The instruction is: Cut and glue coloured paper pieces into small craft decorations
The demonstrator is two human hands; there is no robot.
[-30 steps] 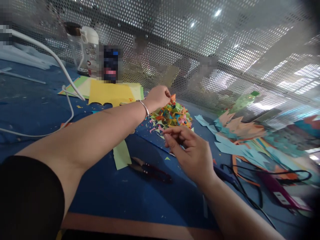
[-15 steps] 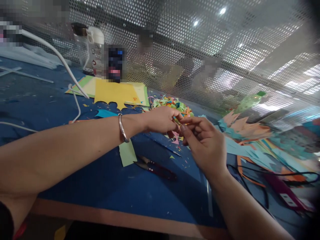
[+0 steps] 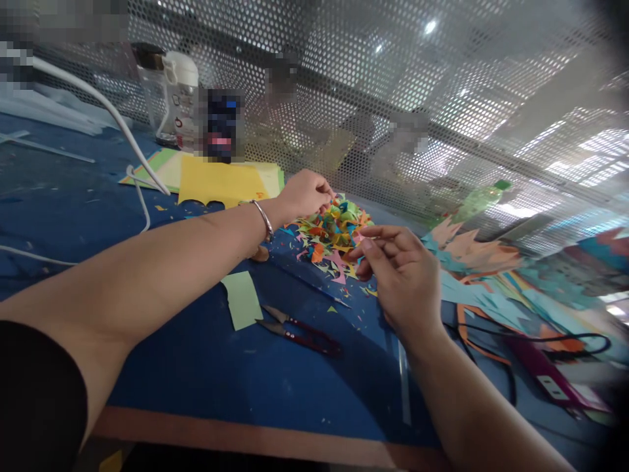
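Note:
My left hand (image 3: 305,193) reaches over the far left side of a heap of coloured paper scraps (image 3: 346,219). Its fingers are bent and closed at the tips; whatever they may hold is hidden. Nearer to me on the right, my right hand (image 3: 407,275) hovers beside the heap, thumb and forefinger drawn together. Anything between them is too small to make out. On the blue tabletop below lie thread snips (image 3: 299,333), blades spread, their tips touching or close to a pale green paper piece (image 3: 244,300). A thin blue pen-like tool (image 3: 319,291) lies behind the snips.
Yellow paper with a cut edge (image 3: 221,180) lies on a sheet stack, with bottles (image 3: 181,98) behind. To the right are spiky paper cutouts (image 3: 476,246), black cables and a purple power strip (image 3: 550,377). A white cable (image 3: 108,108) arches at left; a perforated metal panel (image 3: 334,72) stands behind.
My left hand has left my right hand's fingertips and moved up and away to the far side of the scrap heap. My right hand has hardly moved. The view has shifted slightly.

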